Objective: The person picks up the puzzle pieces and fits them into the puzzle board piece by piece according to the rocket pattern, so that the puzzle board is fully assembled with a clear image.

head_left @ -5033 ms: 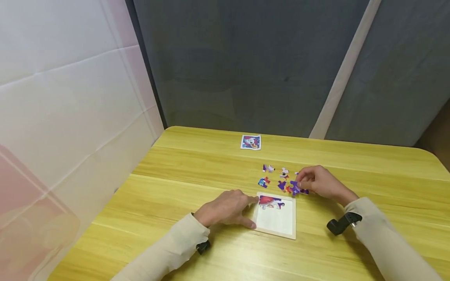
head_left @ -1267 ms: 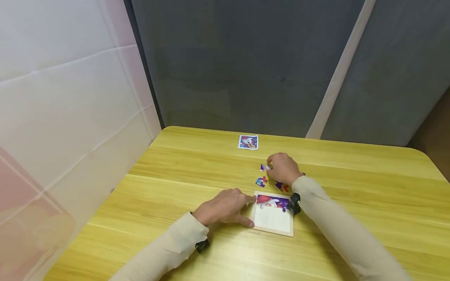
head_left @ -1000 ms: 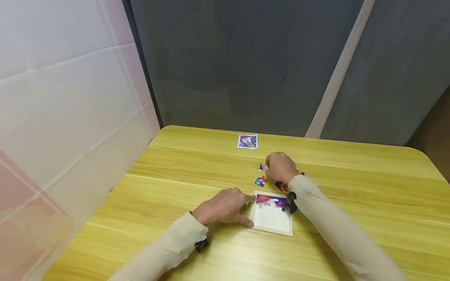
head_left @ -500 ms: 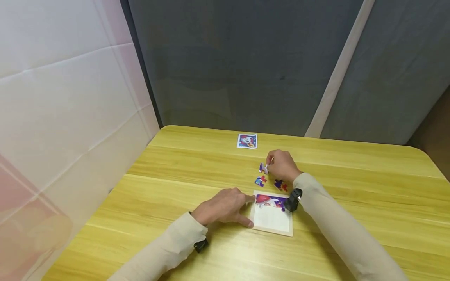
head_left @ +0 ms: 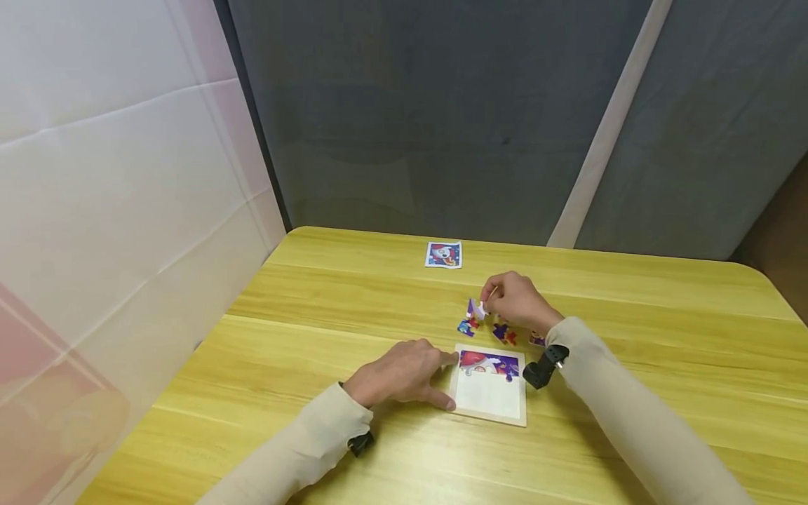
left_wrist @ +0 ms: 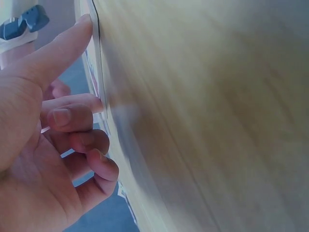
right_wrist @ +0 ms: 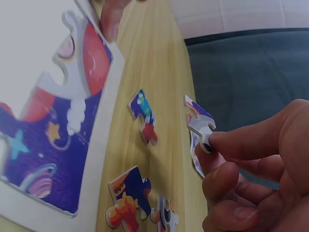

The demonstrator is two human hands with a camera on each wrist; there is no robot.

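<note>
Right hand [head_left: 517, 300] pinches a purple-and-white puzzle piece [right_wrist: 199, 126], lifted just above the table [head_left: 631, 301] beyond the puzzle tray [head_left: 489, 415]. Left hand [head_left: 398, 375], fingers relaxed, touches the tray's left edge. No legible writing seen.

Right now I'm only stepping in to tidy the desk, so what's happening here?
A person is doing a small jigsaw on a wooden table. The right hand pinches one puzzle piece lifted off the table, above the loose pieces. The left hand steadies the puzzle tray, where only the top row is filled. A reference picture lies farther back.
</note>
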